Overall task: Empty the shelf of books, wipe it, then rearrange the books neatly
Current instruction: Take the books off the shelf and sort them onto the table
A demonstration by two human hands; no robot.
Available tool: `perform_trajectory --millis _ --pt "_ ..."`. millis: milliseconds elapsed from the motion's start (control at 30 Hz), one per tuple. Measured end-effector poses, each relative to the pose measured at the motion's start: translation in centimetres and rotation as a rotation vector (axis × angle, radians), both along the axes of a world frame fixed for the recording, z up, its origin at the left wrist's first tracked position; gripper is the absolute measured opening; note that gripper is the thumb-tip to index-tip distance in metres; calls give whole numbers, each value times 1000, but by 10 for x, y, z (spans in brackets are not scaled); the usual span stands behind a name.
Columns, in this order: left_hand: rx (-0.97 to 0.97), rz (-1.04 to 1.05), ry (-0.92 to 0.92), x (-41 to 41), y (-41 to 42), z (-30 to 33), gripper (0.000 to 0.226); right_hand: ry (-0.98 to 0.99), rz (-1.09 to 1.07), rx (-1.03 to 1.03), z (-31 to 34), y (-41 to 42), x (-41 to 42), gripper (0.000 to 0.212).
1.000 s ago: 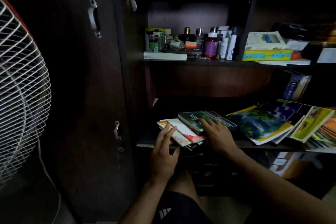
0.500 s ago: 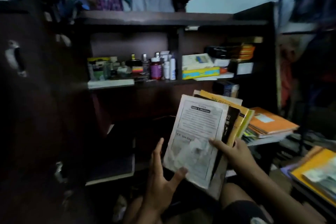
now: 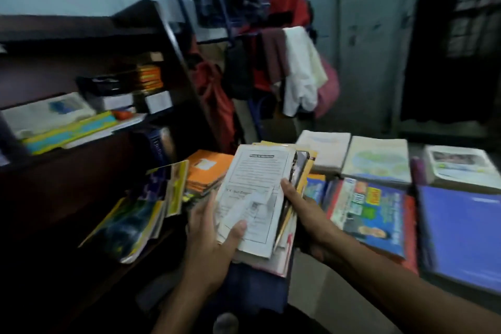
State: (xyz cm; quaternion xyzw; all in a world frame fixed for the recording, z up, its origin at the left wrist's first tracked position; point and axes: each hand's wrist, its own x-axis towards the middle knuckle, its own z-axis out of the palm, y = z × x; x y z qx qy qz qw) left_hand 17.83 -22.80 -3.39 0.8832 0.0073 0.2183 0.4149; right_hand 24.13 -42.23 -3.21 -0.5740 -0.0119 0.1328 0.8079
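Both hands clasp a stack of thin books [image 3: 260, 198]: the left hand [image 3: 208, 238] cups its near edge, thumb on the cover, and the right hand [image 3: 303, 214] grips its side. Books lie spread on the floor [image 3: 376, 198] just beyond. More remain on the shelf [image 3: 141, 214], so emptying looks unfinished; wiping and rearranging remain.

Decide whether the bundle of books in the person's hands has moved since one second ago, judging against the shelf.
Yes. The bundle of books, gripped by the left hand and right hand, has left the shelf and now sits up and to its right.
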Motion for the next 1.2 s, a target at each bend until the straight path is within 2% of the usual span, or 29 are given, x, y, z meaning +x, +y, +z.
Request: perform_trajectory --millis 67,133,200,300,367,433,500,567,633,700,733,867,900,1000,1067,1100,1133,1167,1200 --pt "232 7 -145 13 -29 11 70 -26 -68 6 7 -29 7 71" --pt "359 -24 -245 22 -57 24 62 -61 -134 -44 16 -52 13 63" --pt "403 -157 -92 31 -90 35 76 -75 -163 -87 21 -75 22 59" --pt "457 -219 156 50 -125 39 110 -45 -193 -122 20 -101 33 72" --pt "403 -269 220 66 -137 37 104 -31 -204 -153 17 -117 38 79" --pt "318 -367 275 76 -139 34 85 -2 -223 -190 8 -132 43 83" --pt "129 -446 309 81 -137 31 65 26 -242 -194 -1 -145 46 83" --pt "-217 -452 403 85 -135 37 42 44 -218 -153 -8 -157 47 68" --pt "-562 -395 505 98 -126 39 26 81 -224 -157 -15 -166 49 39" --pt "-647 -297 580 119 -108 31 31 86 -244 -152 -13 -174 49 28" --pt "-601 -240 603 130 -99 24 31 87 -235 -155 -16 -176 53 31" --pt "-214 -97 557 158 -64 -7 25 80 -262 -158 -29 -178 63 76" --pt "-92 -89 527 163 -57 -11 26 82 -257 -167 -28 -177 61 76" --pt "258 -47 505 171 -44 -24 26 53 -254 -173 -28 -178 59 38" --pt "509 54 435 165 -48 -26 26 35 -279 -158 -27 -176 58 26" --pt "521 46 333 159 -54 -23 29 31 -284 -154 -24 -173 55 28" --pt "418 -22 234 154 -64 -18 34 20 -291 -135 -23 -170 55 31" --pt "208 -119 200 144 -79 -7 37 21 -294 -95 -21 -169 53 34" --pt "-21 -214 263 134 -96 3 40 19 -295 -55 -21 -170 52 34"
